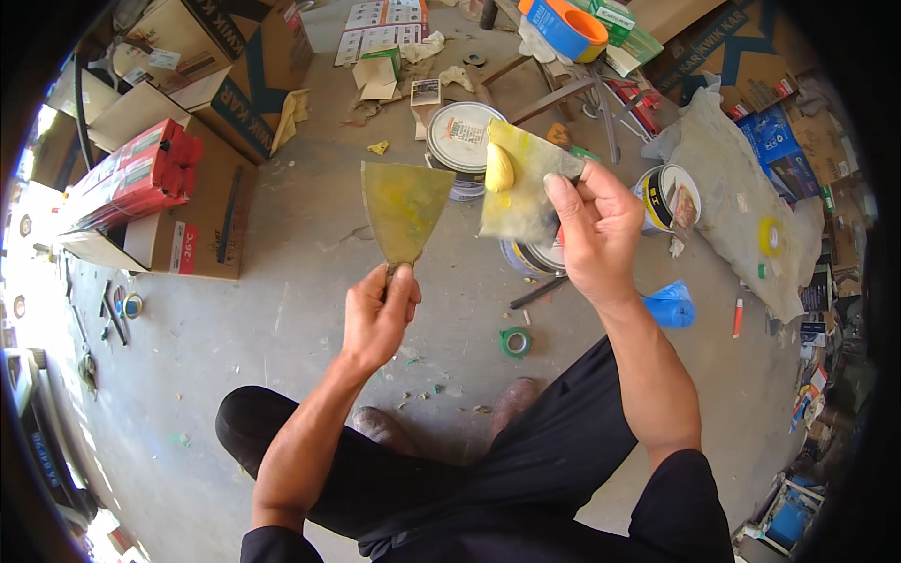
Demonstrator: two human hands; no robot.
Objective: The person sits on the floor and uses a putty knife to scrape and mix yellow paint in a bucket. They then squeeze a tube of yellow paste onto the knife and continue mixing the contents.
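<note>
In my left hand (pixel 377 317) is a putty knife, closed round its handle. Its wide blade (pixel 402 208) points up and away, smeared yellow-green. My right hand (pixel 601 225) pinches the right edge of a flat, square-ish spreader plate (pixel 530 178) between thumb and fingers. A lump of yellow putty (pixel 499 169) sticks to the plate near its upper left corner. Blade and plate are apart, side by side above the floor. Behind the plate stand a lidded paint can (pixel 460 136) and a second can (pixel 533 256), partly hidden by the plate and hand.
Cardboard boxes (pixel 206 202) with red packets (pixel 141 178) stand at the left. Right of my hand are another can (pixel 668 197), a plastic sheet (pixel 741 188) and a blue bag (pixel 671 305). A green tape roll (pixel 515 342) lies before my shoes (pixel 514 402). Orange-blue tape rolls (pixel 563 28) lie far off.
</note>
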